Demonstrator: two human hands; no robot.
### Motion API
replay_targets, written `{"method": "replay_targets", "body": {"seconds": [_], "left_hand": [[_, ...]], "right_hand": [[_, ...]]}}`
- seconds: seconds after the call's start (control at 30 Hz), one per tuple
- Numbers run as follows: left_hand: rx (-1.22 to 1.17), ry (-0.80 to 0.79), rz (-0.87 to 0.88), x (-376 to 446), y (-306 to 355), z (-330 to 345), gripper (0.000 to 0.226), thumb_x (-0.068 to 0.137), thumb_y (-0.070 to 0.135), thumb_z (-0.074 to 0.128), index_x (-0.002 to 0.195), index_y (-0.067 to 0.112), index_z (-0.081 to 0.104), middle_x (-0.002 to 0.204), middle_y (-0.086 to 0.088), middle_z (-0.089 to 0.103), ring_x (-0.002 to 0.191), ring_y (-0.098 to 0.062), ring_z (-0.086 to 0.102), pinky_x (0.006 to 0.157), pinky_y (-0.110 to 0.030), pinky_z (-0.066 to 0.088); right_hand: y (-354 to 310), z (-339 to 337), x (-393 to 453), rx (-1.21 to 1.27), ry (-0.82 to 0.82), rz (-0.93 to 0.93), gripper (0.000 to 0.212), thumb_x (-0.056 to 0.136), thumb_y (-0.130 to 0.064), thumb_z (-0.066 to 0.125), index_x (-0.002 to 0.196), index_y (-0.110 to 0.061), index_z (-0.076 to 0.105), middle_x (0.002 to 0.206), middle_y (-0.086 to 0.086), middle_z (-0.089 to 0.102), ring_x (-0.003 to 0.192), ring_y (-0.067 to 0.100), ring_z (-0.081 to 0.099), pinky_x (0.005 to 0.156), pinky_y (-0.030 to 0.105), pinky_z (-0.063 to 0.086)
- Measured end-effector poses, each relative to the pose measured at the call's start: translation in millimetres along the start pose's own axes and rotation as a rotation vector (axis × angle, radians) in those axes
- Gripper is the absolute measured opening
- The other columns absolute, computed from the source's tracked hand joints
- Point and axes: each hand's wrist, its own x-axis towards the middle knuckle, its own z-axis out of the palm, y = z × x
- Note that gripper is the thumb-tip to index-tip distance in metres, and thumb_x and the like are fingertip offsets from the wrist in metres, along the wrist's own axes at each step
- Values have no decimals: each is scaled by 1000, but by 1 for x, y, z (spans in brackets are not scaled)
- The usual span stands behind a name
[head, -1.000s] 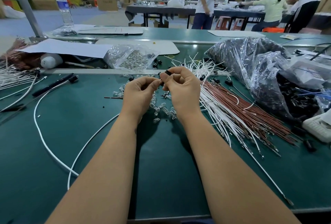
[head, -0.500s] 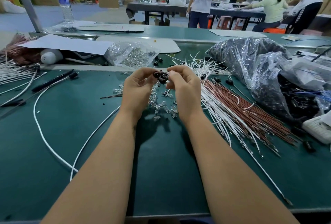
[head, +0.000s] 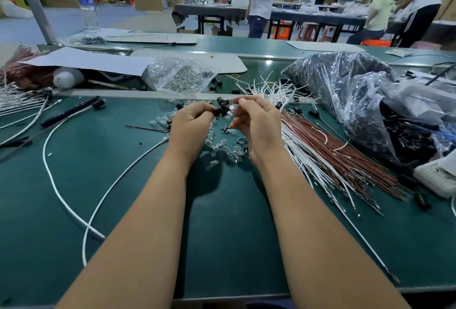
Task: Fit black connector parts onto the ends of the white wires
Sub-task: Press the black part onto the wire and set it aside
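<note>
The left hand (head: 190,126) pinches a small black cylindrical plastic connector part (head: 220,110) between thumb and fingertips, above the dark green bench mat (head: 74,185). The part's long axis lies roughly level, running left to right, with its wider open end pointing toward the right hand (head: 256,123). The right hand sits just beside it, fingers curled inward with thumb and forefinger drawn together near the part's open end; whether they pinch anything cannot be told, since whatever lies between them is too small to make out.

Beneath the hands a scatter of small clear glass bulbs (head: 222,148) lies on the mat, with loose black parts among them. To the right, a fanned bundle of thin white wires (head: 303,150) lies next to a bundle of reddish-brown wires (head: 340,158), both running from the far centre toward the near right. A long white cable (head: 53,180) loops across the mat on the left. A clear plastic bag of bulbs (head: 180,76) rests behind the hands, and a large crumpled bag of black parts (head: 345,91) sits at the right.
</note>
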Motion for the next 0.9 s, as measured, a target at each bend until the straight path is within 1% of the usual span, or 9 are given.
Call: {"method": "replay_targets", "body": {"seconds": [0.1, 0.2, 0.33, 0.5, 0.57, 0.63, 0.77, 0.9], "left_hand": [[45, -6, -8, -1, -1, 0, 22, 86, 4, 53, 76, 16, 69, 71, -11, 55, 66, -15, 43, 61, -26, 35], [53, 0, 0, -2, -1, -1, 24, 84, 4, 54, 73, 19, 69, 69, -7, 58, 63, -13, 44, 58, -22, 37], [69, -7, 17, -2, 0, -1, 21, 84, 4, 55, 74, 16, 69, 60, 0, 53, 49, -6, 36, 46, -14, 32], [87, -15, 22, -2, -1, -2, 23, 85, 5, 55, 73, 17, 69, 56, 3, 49, 47, -6, 34, 45, -16, 30], [101, -20, 27, -1, -1, -2, 26, 84, 5, 55, 70, 21, 68, 54, 5, 49, 47, -6, 34, 45, -16, 30], [110, -24, 35, -1, -2, -2, 26, 84, 5, 55, 71, 23, 68, 55, 6, 51, 47, -4, 37, 46, -15, 31], [125, -18, 69, 1, -6, -2, 15, 86, 10, 60, 79, 22, 65, 65, 7, 59, 54, 1, 47, 55, -11, 40], [133, -18, 132, 3, -8, -3, 15, 89, 14, 64, 77, 24, 65, 64, 8, 60, 56, 0, 50, 57, -12, 42]], "right_hand": [[2, 1, 0, -54, -7, 4, 16, 90, -2, 55, 80, -6, 67, 62, 4, 56, 50, 11, 50, 51, 23, 46], [3, 1, 1, -91, 0, 4, 15, 90, -3, 57, 80, -7, 67, 62, 4, 56, 50, 10, 49, 50, 22, 47], [2, -1, 1, -137, 5, -2, 15, 89, -2, 57, 79, -10, 65, 61, 2, 58, 50, 9, 51, 51, 22, 48], [1, -2, -1, -252, -27, -72, 13, 85, 1, 60, 79, -9, 67, 58, -4, 60, 51, 6, 54, 53, 21, 50], [2, -3, -1, -318, -30, -107, 14, 84, 1, 62, 79, -10, 69, 56, -6, 60, 53, 6, 56, 58, 26, 52], [2, -3, -1, -350, -22, -119, 16, 84, 1, 62, 79, -12, 70, 59, -5, 62, 57, 7, 58, 64, 30, 55], [4, -3, 0, -317, 6, -107, 16, 86, 0, 62, 81, -13, 69, 62, -5, 63, 56, 6, 59, 63, 27, 55], [5, -3, 2, -279, 18, -85, 16, 90, -4, 61, 80, -16, 68, 61, -5, 61, 55, 7, 56, 65, 31, 55]]}}
